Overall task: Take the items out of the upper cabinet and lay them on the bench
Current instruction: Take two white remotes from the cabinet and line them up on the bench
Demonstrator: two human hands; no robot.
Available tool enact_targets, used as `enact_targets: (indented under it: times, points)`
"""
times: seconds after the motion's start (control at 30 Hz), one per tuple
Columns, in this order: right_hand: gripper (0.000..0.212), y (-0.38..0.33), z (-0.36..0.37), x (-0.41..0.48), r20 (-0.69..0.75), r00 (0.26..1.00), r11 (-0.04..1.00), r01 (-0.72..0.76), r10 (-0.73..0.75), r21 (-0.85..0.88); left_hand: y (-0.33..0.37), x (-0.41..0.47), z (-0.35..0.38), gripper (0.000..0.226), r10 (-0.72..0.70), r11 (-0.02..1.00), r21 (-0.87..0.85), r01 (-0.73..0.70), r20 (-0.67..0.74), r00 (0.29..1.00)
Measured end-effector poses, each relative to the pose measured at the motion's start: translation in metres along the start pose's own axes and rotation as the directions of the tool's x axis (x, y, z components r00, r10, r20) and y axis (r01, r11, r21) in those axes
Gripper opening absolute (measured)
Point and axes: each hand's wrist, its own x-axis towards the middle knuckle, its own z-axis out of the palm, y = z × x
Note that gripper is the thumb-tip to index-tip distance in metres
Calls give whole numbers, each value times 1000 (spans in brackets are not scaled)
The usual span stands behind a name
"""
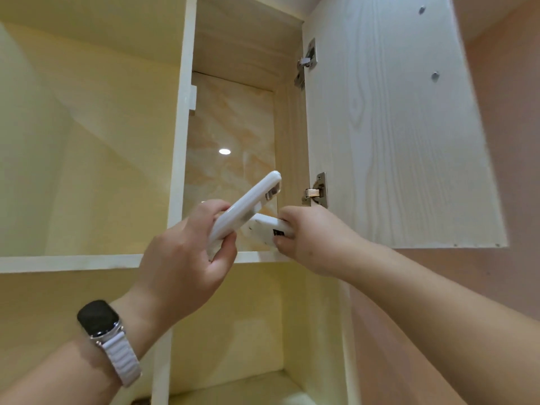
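Note:
I look up into the open upper cabinet (239,68), a narrow compartment with a marbled back panel. My left hand (187,252), with a dark watch on a white strap at the wrist, grips a long white slab-shaped item (248,200) that tilts up to the right in front of the opening. My right hand (304,235) is closed on a second white item (263,228) with a dark port or label, lying on the cabinet's bottom shelf (251,256) under the first one. The bench is out of sight.
The cabinet door (394,127) stands swung open to the right on two metal hinges (317,190). A wide open compartment (87,141) lies to the left of a white divider (181,118). A lower shelf space (233,331) sits beneath. A pink wall (502,141) is at right.

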Motion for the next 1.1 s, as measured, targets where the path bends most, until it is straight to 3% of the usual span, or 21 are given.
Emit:
enact_targets:
  times: [0.1,0.2,0.33,0.57,0.7,1.1]
  points:
    - [16,9,7,-26,-139,990,980,8,20,199,20,-14,-3,27,-146,989,-39,146,-1,989]
    - [11,22,18,-50,-189,980,928,18,56,371,37,-28,-6,25,-297,950,-94,298,24,955]
    - [4,39,35,-83,-201,974,862,13,103,506,62,-51,-5,30,-497,850,-165,500,63,866]
    - [8,63,63,-147,-98,960,726,-128,261,676,107,-115,0,24,-650,679,-246,692,235,722]
    - [8,60,73,-185,-15,935,676,-245,354,696,123,-145,13,22,-694,532,-297,793,384,609]
    - [12,5,85,-284,-13,750,631,-547,661,550,138,-219,12,18,-573,178,-432,884,685,450]
